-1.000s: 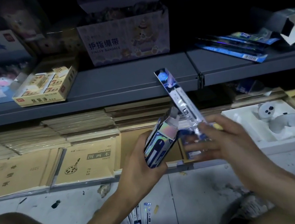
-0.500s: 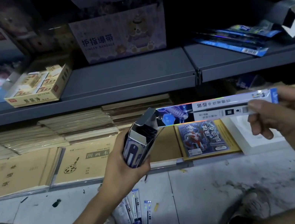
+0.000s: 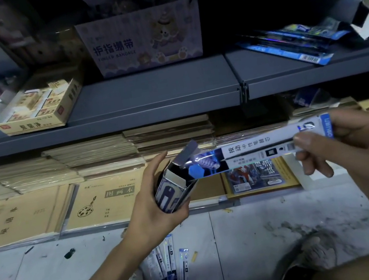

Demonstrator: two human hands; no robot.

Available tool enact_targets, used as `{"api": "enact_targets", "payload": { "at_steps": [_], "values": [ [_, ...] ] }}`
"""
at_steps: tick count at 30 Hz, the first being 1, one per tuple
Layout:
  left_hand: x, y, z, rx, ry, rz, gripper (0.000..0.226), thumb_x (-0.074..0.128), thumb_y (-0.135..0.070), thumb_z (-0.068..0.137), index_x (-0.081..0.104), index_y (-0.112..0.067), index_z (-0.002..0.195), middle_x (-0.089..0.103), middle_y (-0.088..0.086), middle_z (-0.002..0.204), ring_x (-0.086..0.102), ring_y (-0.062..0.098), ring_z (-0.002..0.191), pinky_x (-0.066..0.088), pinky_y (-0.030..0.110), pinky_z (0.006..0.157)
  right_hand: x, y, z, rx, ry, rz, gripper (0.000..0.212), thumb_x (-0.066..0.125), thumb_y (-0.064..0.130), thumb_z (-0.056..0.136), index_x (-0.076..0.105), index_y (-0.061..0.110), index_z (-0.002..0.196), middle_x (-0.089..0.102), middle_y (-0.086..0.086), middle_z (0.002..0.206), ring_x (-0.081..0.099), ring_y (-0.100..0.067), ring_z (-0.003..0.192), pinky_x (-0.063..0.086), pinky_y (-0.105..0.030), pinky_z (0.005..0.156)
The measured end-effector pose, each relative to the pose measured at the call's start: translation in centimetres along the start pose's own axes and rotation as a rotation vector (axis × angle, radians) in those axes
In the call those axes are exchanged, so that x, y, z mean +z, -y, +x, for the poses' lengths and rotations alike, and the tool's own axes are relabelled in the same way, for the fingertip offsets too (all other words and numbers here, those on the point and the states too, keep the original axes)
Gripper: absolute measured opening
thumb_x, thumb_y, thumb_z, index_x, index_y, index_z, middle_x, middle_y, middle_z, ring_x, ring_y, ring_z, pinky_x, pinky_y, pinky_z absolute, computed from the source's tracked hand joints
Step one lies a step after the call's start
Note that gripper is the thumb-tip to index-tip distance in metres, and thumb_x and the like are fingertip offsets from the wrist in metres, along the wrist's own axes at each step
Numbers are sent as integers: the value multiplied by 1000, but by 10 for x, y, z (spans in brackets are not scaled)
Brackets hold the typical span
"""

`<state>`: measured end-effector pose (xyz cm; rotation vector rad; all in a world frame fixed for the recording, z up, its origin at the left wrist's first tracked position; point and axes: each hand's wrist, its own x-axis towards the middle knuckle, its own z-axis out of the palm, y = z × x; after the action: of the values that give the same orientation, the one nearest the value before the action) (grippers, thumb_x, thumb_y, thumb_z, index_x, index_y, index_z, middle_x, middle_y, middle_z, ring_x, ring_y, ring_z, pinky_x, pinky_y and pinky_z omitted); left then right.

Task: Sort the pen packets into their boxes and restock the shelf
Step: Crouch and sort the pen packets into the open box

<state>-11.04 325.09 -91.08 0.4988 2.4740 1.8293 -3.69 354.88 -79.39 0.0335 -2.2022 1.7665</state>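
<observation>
My left hand [image 3: 152, 208] grips a small blue-and-white pen box [image 3: 172, 190], tilted with its open flap end up and to the right. My right hand [image 3: 355, 147] pinches the right end of a long white-and-blue pen packet [image 3: 260, 149], held almost level. The packet's left tip sits at the box's open mouth. Several more pen packets [image 3: 168, 267] lie on the floor between my knees. Other blue packets [image 3: 285, 48] lie on the grey shelf [image 3: 146, 90] at the upper right.
A yellow eraser box [image 3: 39, 108] and a finger-bandage carton [image 3: 144, 39] stand on the grey shelf. An opened white carton [image 3: 367, 13] sits far right. Stacked brown sketchbooks [image 3: 105, 199] fill the bottom shelf. My shoe [image 3: 308, 260] rests on the tiled floor.
My right hand has turned the packet from upright to level and brought its left tip down to the box's open end. The left hand has tilted the box towards it.
</observation>
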Motion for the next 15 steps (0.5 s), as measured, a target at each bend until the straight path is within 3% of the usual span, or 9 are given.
{"api": "enact_targets", "payload": {
  "at_steps": [3, 5, 7, 9, 13, 15],
  "values": [
    [2, 4, 0, -81, 38, -40, 93, 89, -13, 66, 43, -53, 136, 66, -11, 117, 70, 23, 110, 61, 52, 91, 5, 3, -1, -2, 34, -13, 20, 70, 36, 82, 75, 17, 81, 70, -10, 67, 58, -23, 52, 46, -30, 51],
    [3, 3, -1, -108, 37, -42, 88, 87, -23, 63, 44, -53, 134, 67, -12, 117, 70, 21, 112, 61, 50, 91, 7, 5, -2, -2, 53, -13, 20, 70, 36, 81, 74, 17, 80, 71, -9, 68, 59, -19, 52, 46, -28, 51],
    [2, 1, -1, -79, 46, 26, 95, 89, -18, 66, 39, -54, 138, 64, -20, 117, 69, 20, 113, 62, 39, 87, 7, 8, -1, -1, 68, -17, 19, 70, 36, 80, 74, 17, 80, 70, -9, 68, 59, -18, 52, 45, -27, 51],
    [0, -2, -1, -56, 65, 63, 103, 89, -3, 71, 35, -53, 144, 61, -26, 113, 69, 21, 110, 63, 43, 85, 4, 11, 1, -8, 82, -40, 18, 69, 37, 80, 75, 20, 79, 70, -9, 66, 58, -15, 52, 45, -26, 51],
    [-1, -2, 0, -33, 99, 141, 107, 86, -1, 75, 29, -48, 151, 63, -17, 110, 70, 25, 100, 61, 53, 83, 6, 15, 2, -15, 125, -75, 11, 69, 34, 83, 73, 28, 74, 68, -5, 63, 59, -13, 52, 46, -18, 54],
    [-2, -1, 0, -33, 152, 165, 109, 85, -2, 76, 24, -48, 154, 64, -12, 110, 71, 22, 97, 59, 51, 85, 13, 14, -1, -15, 151, -130, 13, 69, 33, 85, 71, 33, 72, 66, -1, 61, 61, -16, 54, 49, -24, 55]
  ]
}}
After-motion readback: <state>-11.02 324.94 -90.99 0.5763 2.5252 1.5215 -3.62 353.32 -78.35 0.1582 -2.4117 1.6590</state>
